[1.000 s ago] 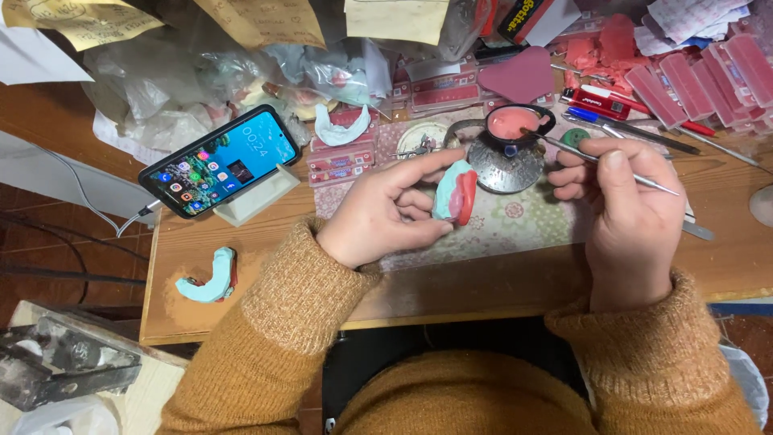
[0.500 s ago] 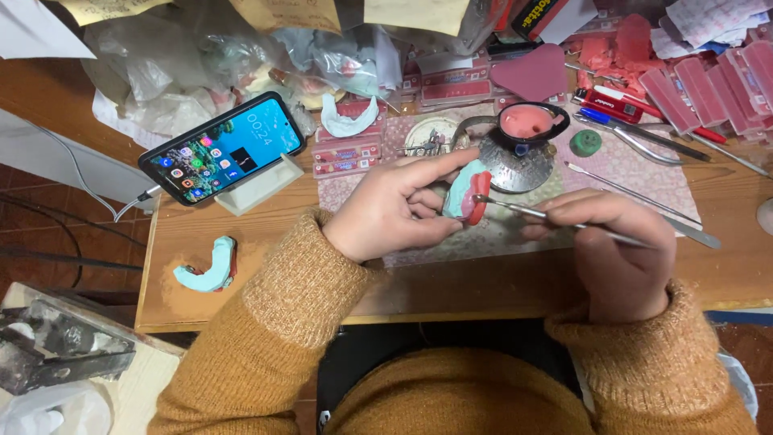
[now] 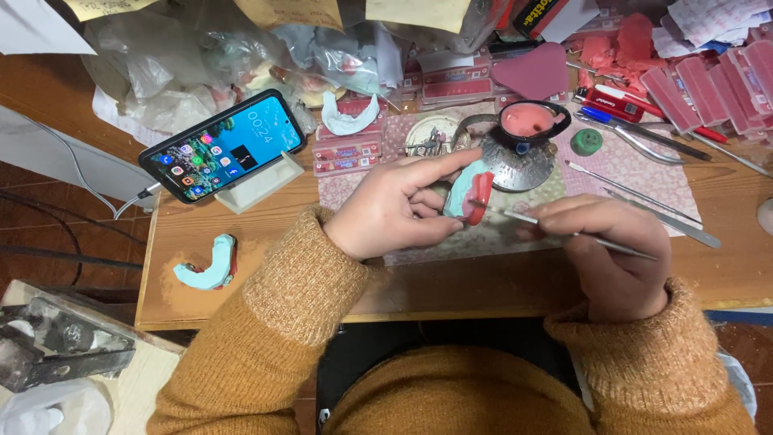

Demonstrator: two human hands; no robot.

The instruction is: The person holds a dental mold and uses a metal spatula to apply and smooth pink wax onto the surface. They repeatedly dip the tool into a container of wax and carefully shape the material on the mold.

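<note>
My left hand [image 3: 398,205] grips a pale blue dental cast with a red wax rim [image 3: 469,193], held just above the patterned mat [image 3: 612,165]. My right hand [image 3: 608,250] holds a thin metal wax tool [image 3: 564,232] like a pen, its tip touching the red rim of the cast. Behind the cast stands a small black-rimmed dish of pink wax [image 3: 531,121] over a round metal plate [image 3: 519,165]. Both arms wear mustard knit sleeves.
A phone [image 3: 221,145] leans on a white stand at the left. A second blue cast [image 3: 208,266] lies near the table's left front edge. Metal tools [image 3: 636,189], red wax strips [image 3: 684,89], plastic bags [image 3: 185,72] and a pink wax sheet [image 3: 541,71] crowd the back.
My right hand has come down and left from the metal plate, bringing the tool's tip onto the cast. My left hand has kept hold of the cast.
</note>
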